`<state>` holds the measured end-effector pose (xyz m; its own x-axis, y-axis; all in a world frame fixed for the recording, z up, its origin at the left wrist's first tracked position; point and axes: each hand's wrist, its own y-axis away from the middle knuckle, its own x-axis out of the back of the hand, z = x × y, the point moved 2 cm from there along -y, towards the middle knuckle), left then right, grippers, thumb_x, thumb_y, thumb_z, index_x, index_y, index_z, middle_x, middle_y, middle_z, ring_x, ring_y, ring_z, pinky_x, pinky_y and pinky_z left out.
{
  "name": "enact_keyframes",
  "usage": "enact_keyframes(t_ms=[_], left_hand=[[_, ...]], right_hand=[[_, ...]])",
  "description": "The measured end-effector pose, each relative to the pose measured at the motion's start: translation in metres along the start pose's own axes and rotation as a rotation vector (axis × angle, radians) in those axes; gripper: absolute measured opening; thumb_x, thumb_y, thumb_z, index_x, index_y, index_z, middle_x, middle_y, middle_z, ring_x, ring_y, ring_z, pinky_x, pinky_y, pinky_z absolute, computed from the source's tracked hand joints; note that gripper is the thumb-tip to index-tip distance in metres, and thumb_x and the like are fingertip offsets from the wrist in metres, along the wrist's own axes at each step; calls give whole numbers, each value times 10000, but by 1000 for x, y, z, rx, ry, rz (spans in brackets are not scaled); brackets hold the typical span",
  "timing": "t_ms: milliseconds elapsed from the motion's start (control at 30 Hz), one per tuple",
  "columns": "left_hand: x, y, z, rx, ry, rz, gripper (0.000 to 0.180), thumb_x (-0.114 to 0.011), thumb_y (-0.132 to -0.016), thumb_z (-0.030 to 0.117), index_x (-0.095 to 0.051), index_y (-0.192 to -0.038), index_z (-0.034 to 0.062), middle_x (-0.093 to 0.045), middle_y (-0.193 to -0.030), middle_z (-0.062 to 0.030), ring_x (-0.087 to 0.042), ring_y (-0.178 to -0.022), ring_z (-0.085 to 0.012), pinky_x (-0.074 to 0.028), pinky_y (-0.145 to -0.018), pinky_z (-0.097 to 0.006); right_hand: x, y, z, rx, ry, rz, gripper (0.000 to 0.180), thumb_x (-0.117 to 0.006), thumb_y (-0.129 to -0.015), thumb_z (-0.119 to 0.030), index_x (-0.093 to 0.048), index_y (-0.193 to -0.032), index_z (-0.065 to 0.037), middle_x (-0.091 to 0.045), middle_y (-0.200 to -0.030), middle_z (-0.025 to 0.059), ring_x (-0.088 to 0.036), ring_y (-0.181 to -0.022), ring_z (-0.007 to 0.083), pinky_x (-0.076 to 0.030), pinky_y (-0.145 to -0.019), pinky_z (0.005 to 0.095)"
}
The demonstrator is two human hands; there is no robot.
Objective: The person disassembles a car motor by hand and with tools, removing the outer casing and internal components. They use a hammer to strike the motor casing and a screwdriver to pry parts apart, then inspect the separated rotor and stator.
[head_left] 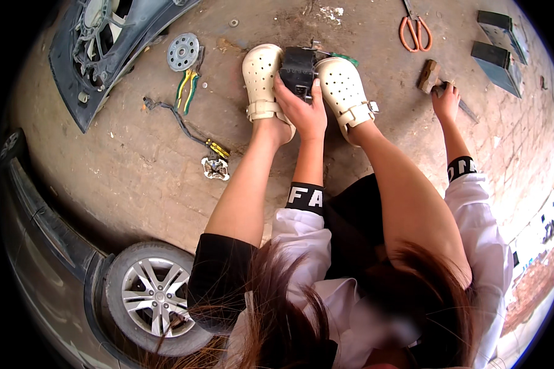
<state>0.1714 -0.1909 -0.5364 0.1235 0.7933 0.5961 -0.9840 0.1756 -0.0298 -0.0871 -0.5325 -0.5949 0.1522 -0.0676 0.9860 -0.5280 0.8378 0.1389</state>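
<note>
Between two cream clogs on my feet, a black boxy part with metal bits at its far end stands on the ground. My left hand grips its near end, the thumb along the right side and the fingers on the left. A green piece shows beside the part, partly covered by the right clog. Out to the right, my right hand is closed round the dark handle of a hammer. The hammer's brown, blocky head lies just left of the fingers, and the handle's tip sticks out past them.
Orange-handled scissors or snips lie far right, near two dark boxy pieces. Left are a grey perforated disc, yellow-green pliers, a cable and a car panel. A car wheel stands near left.
</note>
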Motion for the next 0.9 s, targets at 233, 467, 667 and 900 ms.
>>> enact_keyframes(t_ms=[233,467,667,900], left_hand=[[-2,-3,2,27,3,8,808,-705,-851,286,-260,-1407,-95,-371,-1385,-299,-363,-1294,-444,-276,-1090,-479],[-3,-14,15,55,-37,22,794,-741,-822,299,-318,-1374,-86,-397,-1342,-275,-403,-1247,-431,-308,-1070,-467],[-3,-26,41,51,-194,33,761,-801,-727,235,-409,-1292,-92,-473,-1197,-255,-446,-1150,-415,-363,-1009,-478],[20,-45,44,-94,-503,-114,673,-796,-684,215,-469,-1191,-83,-532,-1124,-231,-503,-1087,-397,-415,-948,-471]], right_hand=[[-2,5,-1,10,-33,56,532,-688,-783,-282,-519,-1213,-20,-560,-1155,235,-508,-1094,423,-408,-966,474],[0,8,-8,-43,-125,67,558,-691,-761,-248,-500,-1228,-7,-533,-1186,249,-485,-1115,431,-390,-988,476],[-7,6,-5,-45,-142,62,589,-710,-740,-215,-486,-1237,6,-524,-1175,251,-473,-1124,426,-382,-1000,474],[7,9,-11,-109,-143,-21,603,-695,-750,-219,-468,-1254,21,-502,-1226,253,-455,-1172,418,-367,-1036,466]])
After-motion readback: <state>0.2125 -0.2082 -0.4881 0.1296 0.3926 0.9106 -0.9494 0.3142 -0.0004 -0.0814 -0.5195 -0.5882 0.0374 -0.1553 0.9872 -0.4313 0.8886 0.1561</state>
